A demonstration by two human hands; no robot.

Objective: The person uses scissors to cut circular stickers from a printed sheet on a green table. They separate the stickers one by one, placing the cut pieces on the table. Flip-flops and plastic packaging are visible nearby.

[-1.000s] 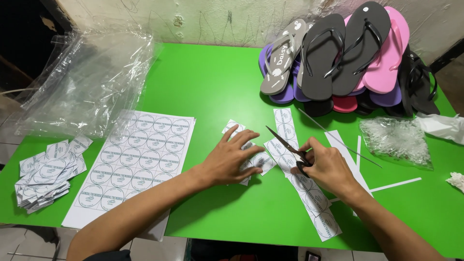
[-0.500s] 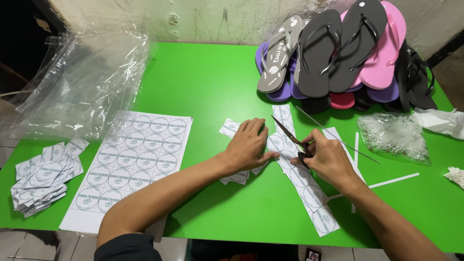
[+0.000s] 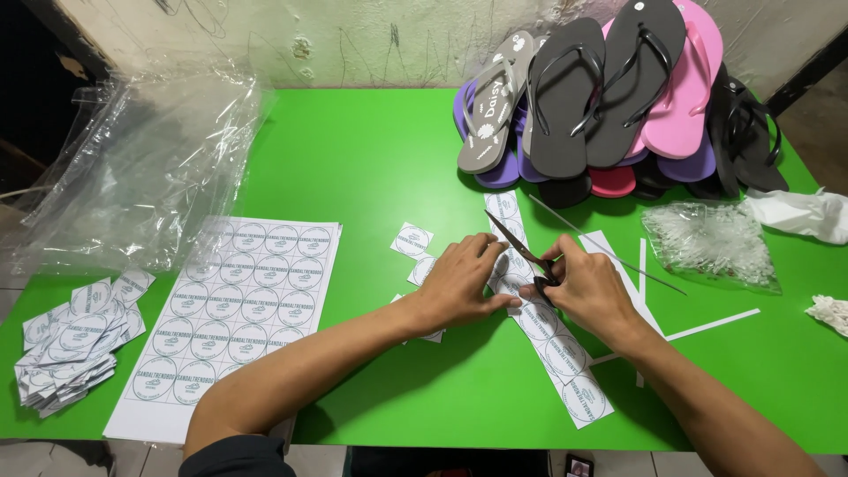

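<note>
On green table: left hand (image 3: 464, 283) pins paper label strip (image 3: 548, 331), right hand (image 3: 592, 287) grips steel scissors (image 3: 521, 252).

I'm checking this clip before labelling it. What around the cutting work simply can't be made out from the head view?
- The label strip under the left hand: the hand covers it.
- The scissors handles: hidden inside the right hand.
- The lower flip-flops in the pile: covered by upper ones.
- The contents of the small clear bag: too small.
- The white object at right: cut off by the edge.
</note>
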